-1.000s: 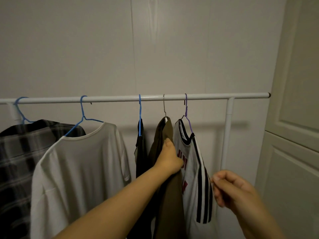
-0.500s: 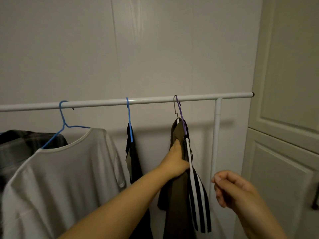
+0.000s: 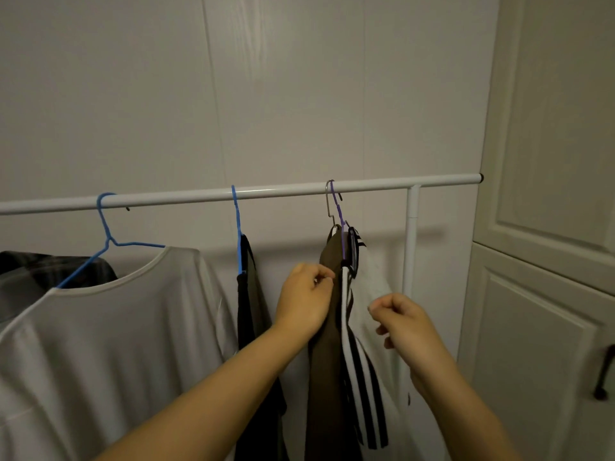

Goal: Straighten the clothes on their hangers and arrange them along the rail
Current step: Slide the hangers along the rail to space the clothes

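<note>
A white rail [image 3: 286, 191] runs across the view. On it hang a plaid shirt [image 3: 40, 271] at far left, a white T-shirt [image 3: 109, 344] on a blue hanger [image 3: 106, 241], a dark garment [image 3: 248, 314] on a second blue hanger, an olive garment [image 3: 327, 354] on a metal hanger, and a white jersey with black stripes [image 3: 362, 371] on a purple hanger [image 3: 340, 221]. My left hand [image 3: 306, 296] pinches the olive garment's left edge near its shoulder. My right hand [image 3: 402, 319] hovers loosely curled just right of the jersey, holding nothing.
The rail's white upright post [image 3: 411, 241] stands just right of the jersey. A cream cupboard door [image 3: 545, 294] with a dark handle [image 3: 604, 374] fills the right side. A pale panelled wall is close behind the rail.
The olive garment and the striped jersey have slid right along the rail and now hang pressed together. My left hand shifted to the olive garment's edge; my right hand rose closer to the jersey.
</note>
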